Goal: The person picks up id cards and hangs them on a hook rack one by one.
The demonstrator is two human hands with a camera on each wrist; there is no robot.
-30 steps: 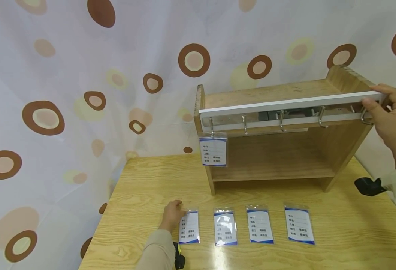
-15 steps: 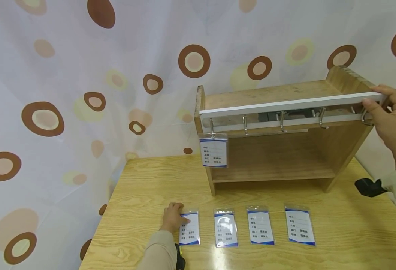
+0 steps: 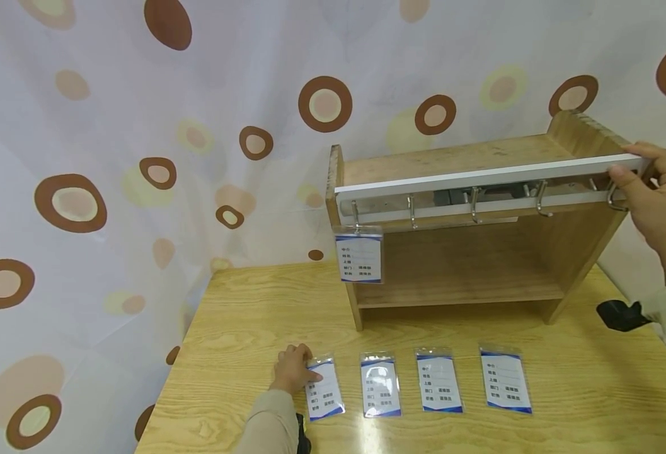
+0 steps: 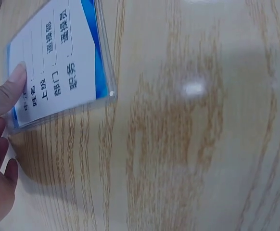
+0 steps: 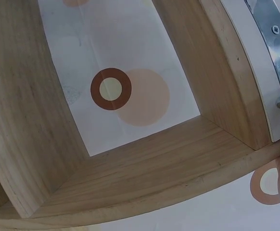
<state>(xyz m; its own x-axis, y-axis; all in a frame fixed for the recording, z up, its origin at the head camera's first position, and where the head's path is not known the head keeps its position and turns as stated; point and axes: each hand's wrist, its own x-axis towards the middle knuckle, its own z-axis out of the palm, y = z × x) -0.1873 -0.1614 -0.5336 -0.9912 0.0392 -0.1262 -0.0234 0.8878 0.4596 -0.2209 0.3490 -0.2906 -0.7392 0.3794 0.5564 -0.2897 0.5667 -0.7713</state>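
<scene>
My left hand (image 3: 294, 371) is at the leftmost badge on the table, a clear plastic sleeve with a white and blue card. In the left wrist view the thumb lies on the face of that name badge (image 4: 58, 57) and the other fingers curl at its top edge. My right hand (image 3: 664, 202) grips the right end of the white hook rail (image 3: 480, 174), thumb in front and fingers over the top. The rail runs along the front of a wooden shelf (image 3: 457, 265). From its leftmost hook (image 3: 356, 214) hangs another badge (image 3: 359, 257).
Several more badges lie in a row to the right: one badge (image 3: 380, 386), then others, up to the badge (image 3: 505, 380) at the end. The wood-grain table (image 3: 242, 315) meets a wall covering (image 3: 196, 94) with round patterns. Several hooks along the rail hold nothing.
My left thumb has moved onto the leftmost badge, and that badge has turned slightly and shifted a little right and toward me. My right hand has stayed on the rail.
</scene>
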